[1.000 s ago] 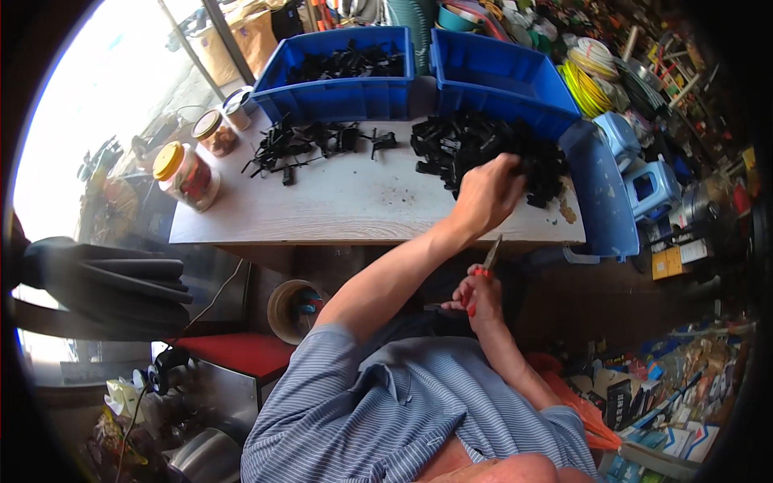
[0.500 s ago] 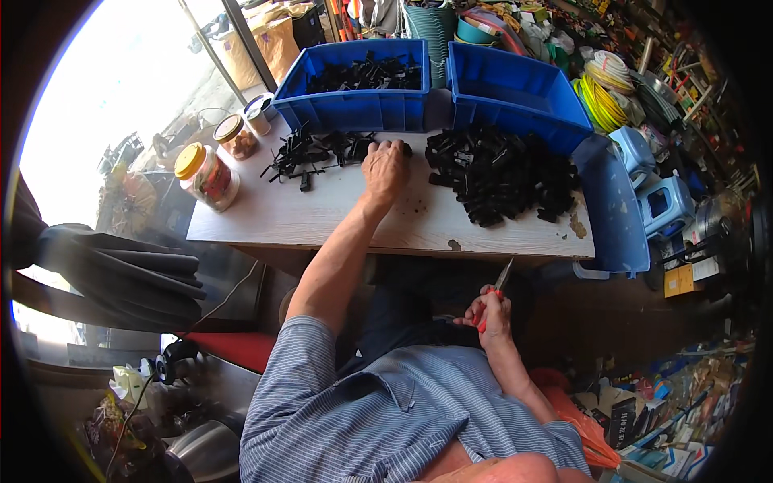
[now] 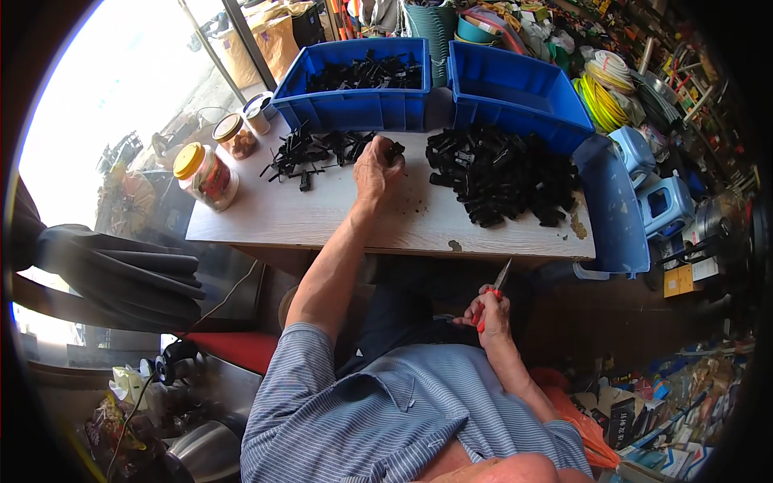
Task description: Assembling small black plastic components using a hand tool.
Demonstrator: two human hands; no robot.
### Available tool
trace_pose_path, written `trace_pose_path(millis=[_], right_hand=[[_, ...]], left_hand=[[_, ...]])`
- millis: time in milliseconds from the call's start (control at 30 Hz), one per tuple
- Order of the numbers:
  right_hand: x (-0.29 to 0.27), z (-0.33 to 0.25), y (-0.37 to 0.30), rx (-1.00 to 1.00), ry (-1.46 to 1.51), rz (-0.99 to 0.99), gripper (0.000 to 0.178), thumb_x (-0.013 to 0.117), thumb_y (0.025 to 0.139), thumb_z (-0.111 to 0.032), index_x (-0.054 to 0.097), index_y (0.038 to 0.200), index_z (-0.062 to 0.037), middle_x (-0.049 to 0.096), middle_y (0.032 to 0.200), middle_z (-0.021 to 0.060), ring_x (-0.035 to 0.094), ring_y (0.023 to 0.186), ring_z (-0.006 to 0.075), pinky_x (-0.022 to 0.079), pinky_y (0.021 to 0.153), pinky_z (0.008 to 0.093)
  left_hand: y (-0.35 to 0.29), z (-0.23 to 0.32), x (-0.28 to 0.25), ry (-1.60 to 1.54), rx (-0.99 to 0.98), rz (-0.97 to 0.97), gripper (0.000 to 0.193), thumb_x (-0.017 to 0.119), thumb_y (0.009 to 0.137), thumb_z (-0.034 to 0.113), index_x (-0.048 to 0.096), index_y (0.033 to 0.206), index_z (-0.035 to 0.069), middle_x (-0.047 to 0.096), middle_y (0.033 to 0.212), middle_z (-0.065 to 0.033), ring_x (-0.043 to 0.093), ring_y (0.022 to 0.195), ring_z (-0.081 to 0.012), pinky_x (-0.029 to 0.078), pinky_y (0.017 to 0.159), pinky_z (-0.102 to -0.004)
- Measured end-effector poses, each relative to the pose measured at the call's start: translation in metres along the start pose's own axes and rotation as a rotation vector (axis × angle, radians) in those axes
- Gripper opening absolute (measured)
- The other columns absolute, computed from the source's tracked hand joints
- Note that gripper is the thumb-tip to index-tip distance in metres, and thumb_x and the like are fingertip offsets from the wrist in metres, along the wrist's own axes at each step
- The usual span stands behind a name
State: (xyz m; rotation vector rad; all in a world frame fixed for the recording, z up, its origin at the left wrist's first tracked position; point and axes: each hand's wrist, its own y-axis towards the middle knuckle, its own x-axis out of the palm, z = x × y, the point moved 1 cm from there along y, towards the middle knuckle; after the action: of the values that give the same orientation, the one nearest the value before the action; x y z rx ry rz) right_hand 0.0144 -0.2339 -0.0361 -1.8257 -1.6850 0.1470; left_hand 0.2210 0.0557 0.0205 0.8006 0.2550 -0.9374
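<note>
At the back middle of the table, my left hand (image 3: pixel 377 171) is closed on a small black plastic part (image 3: pixel 394 150), which shows at its fingertips. Left of it lies a loose spread of black parts with thin stems (image 3: pixel 296 151). A larger heap of black plastic parts (image 3: pixel 499 173) covers the table's right half. My right hand (image 3: pixel 493 315), below the front edge, grips a red-handled tool with a pointed metal tip (image 3: pixel 503 276). Its tip points up and away from me; whether it is scissors or pliers I cannot make out.
A blue bin (image 3: pixel 350 109) of black parts stands behind the table's left half; another blue bin (image 3: pixel 515 84) sits beside it. A third blue bin (image 3: pixel 616 209) is off the right edge. Jars, one a yellow-lidded jar (image 3: pixel 208 177), line the left end of the wooden table (image 3: pixel 322 219).
My left hand has shifted slightly left and rolled over, so a black part now shows at its fingertips. My right hand with the tool has hardly moved.
</note>
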Motion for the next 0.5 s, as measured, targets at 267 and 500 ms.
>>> trace_pose_path(millis=[267, 500], right_hand=[[-0.005, 0.003, 0.004, -0.019, -0.017, -0.017, 0.018, 0.053, 0.088, -0.022, 0.051, 0.100, -0.0089, 0.049, 0.064, 0.0031, 0.055, 0.056, 0.0172, 0.059, 0.055, 0.0470], [0.004, -0.001, -0.002, -0.008, -0.007, 0.000, 0.014, 0.055, 0.085, -0.018, 0.053, 0.095, -0.0089, 0.048, 0.061, 0.0015, 0.053, 0.052, 0.0137, 0.059, 0.053, 0.0398]], left_hand=[[-0.009, 0.006, -0.011, -0.095, 0.012, 0.108, 0.022, 0.069, 0.079, 0.012, 0.061, 0.098, 0.006, 0.070, 0.087, -0.0103, 0.067, 0.082, -0.0296, 0.051, 0.075, -0.0366], [-0.012, -0.010, -0.010, -0.025, 0.109, 0.137, 0.023, 0.069, 0.079, 0.009, 0.062, 0.101, 0.008, 0.068, 0.092, -0.0100, 0.064, 0.090, -0.0315, 0.049, 0.082, -0.0403]])
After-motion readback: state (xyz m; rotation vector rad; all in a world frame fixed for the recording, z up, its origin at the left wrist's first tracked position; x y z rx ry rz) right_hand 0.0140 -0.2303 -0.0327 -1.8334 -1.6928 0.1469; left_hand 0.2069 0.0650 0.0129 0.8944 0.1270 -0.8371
